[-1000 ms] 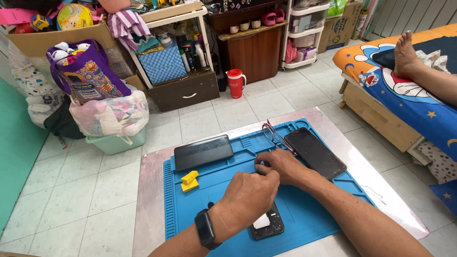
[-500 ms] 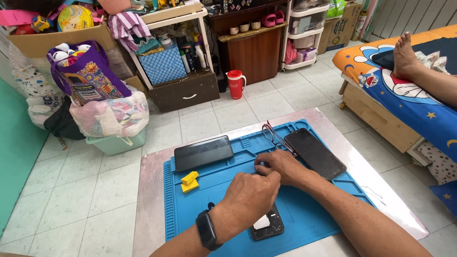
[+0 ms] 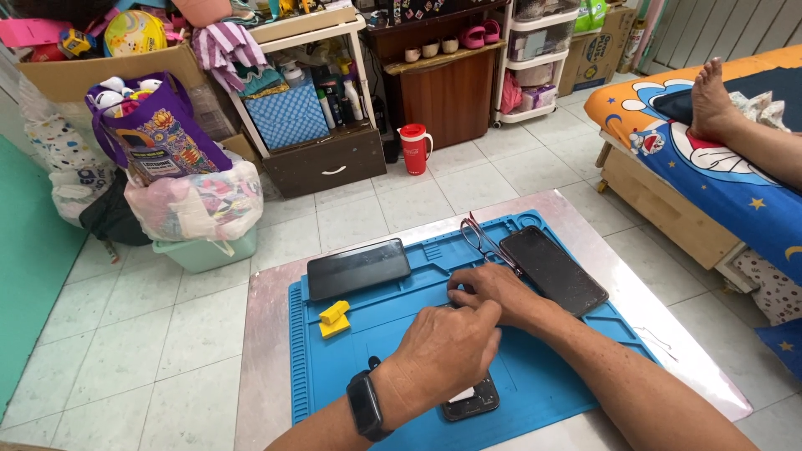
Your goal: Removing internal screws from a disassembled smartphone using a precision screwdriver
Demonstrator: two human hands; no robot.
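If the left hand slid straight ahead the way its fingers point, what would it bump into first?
Most likely the right hand, which lies just past the left hand fingers over the blue mat. They may already touch; depth is unclear.

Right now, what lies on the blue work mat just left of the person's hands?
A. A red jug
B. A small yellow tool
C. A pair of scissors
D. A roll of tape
B: a small yellow tool lies on the blue work mat, left of the left hand and the right hand, below the dark phone lying near the mat's far edge.
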